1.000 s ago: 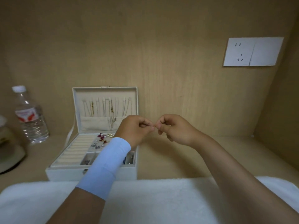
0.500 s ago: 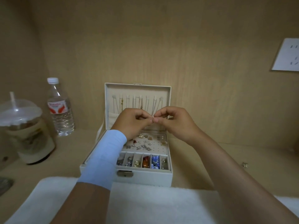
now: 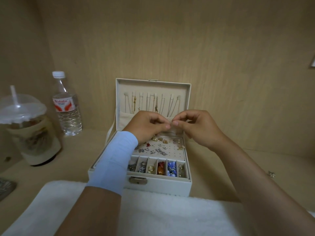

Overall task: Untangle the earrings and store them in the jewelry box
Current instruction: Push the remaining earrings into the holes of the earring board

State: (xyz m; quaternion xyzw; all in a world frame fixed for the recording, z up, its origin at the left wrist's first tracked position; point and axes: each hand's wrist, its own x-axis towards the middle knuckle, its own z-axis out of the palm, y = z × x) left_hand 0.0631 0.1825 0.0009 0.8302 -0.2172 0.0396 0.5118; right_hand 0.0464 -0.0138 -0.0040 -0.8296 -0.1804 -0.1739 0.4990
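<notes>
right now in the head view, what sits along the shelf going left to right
lidded cup with straw -> water bottle -> jewelry box -> small shiny piece lying loose on the shelf

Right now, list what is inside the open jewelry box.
In the jewelry box: small earrings on a perforated pad, a row of front compartments with mixed pieces, chains hanging in the lid. The left hand and sleeve cover its left side.

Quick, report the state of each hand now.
Left hand: closed, pinching something tiny, likely an earring, too small to confirm.
Right hand: closed, pinching the same earring from the other side.
</notes>
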